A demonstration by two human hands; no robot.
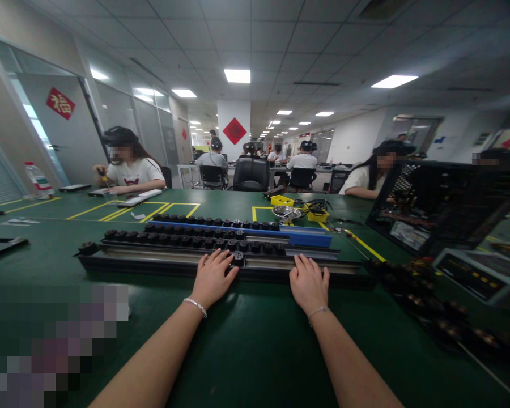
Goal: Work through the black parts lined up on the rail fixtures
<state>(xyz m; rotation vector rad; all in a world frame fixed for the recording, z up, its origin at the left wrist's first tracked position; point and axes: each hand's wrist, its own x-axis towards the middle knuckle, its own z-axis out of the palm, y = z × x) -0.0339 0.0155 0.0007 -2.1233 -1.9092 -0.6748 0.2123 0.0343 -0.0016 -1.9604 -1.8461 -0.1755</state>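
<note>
Two bare hands rest at the near black channel (153,267) on the green worktop (255,351): the left hand (215,277), fingers loosely spread, meets its middle beside a round black socket-like part (238,258) sitting in it, though whether it grips that part I cannot tell, and the right hand (309,284) lies loosely open over its right half, holding nothing visible. Rows of similar parts (195,242) and a blue channel (310,240) lie just behind the near black channel, so an uneven push could jam the part, and shoving the channel away could disturb those rows.
</note>
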